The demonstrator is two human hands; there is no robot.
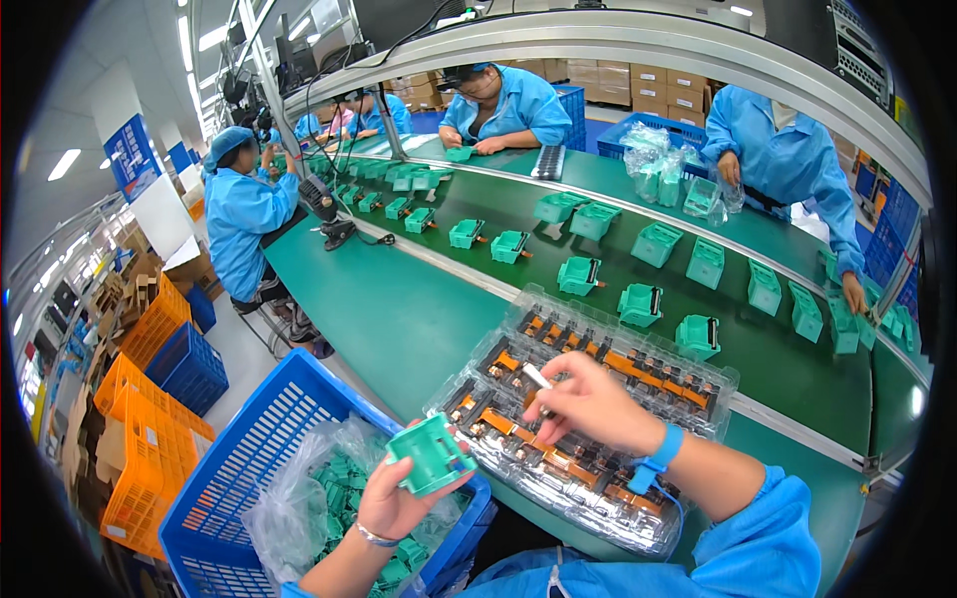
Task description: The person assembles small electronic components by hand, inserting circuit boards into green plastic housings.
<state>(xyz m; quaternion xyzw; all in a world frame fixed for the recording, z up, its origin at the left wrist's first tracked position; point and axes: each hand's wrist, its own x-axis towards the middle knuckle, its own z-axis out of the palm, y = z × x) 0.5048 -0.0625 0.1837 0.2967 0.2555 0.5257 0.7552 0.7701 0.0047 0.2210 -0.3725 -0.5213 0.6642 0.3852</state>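
Note:
My left hand (391, 501) grips a green plastic housing (431, 456), its open hollow side facing up, above the edge of a blue crate. Inside that crate (257, 409), several more green parts (339, 498) lie in a clear plastic bag. My right hand (590, 407) is closed on a slim white pen-shaped tool (537, 376), over a clear plastic tray (638, 541). Small black modules with orange flex strips (538, 447) fill the tray's rows. Whether the tool touches a module is hidden by my fingers. A blue wrist strap (658, 458) with a cord circles my right wrist.
Beyond the tray, a dark green conveyor (558, 249) carries rows of green housings (639, 305). Co-workers in blue (508, 105) sit along it, one handling housings at the right. A metal beam (638, 40) crosses overhead. Orange crates (150, 448) stand on the floor at left.

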